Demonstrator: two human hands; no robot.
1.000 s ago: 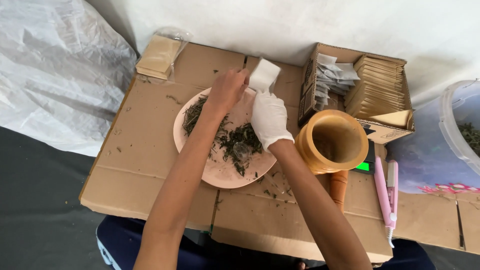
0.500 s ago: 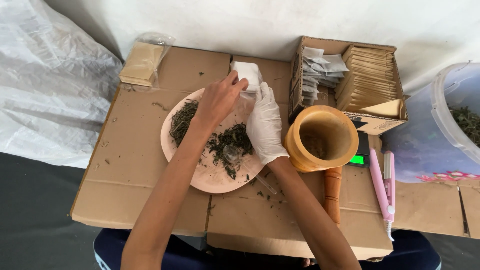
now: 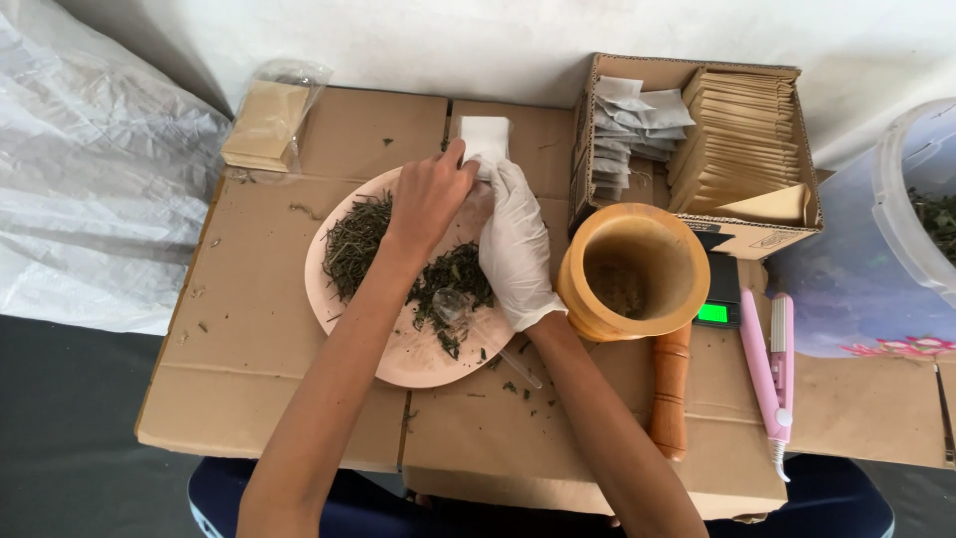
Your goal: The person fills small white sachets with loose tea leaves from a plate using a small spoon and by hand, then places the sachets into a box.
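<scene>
Both my hands pinching a small white sachet [image 3: 485, 139] over the pink plate [image 3: 398, 354].

Bare left hand [image 3: 430, 194] and gloved right hand [image 3: 516, 244] grip it; I'd hold its mouth wide, above the dried herbs [image 3: 450, 274].

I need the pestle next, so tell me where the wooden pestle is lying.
In the head view, the wooden pestle lies on the cardboard table at the person's right, just below the wooden mortar and left of the pink sealer.

The right hand [image 3: 516, 249] wore a thin white disposable glove ending at the wrist; the left hand [image 3: 426, 197] was ungloved, both forearms sleeveless.
</scene>
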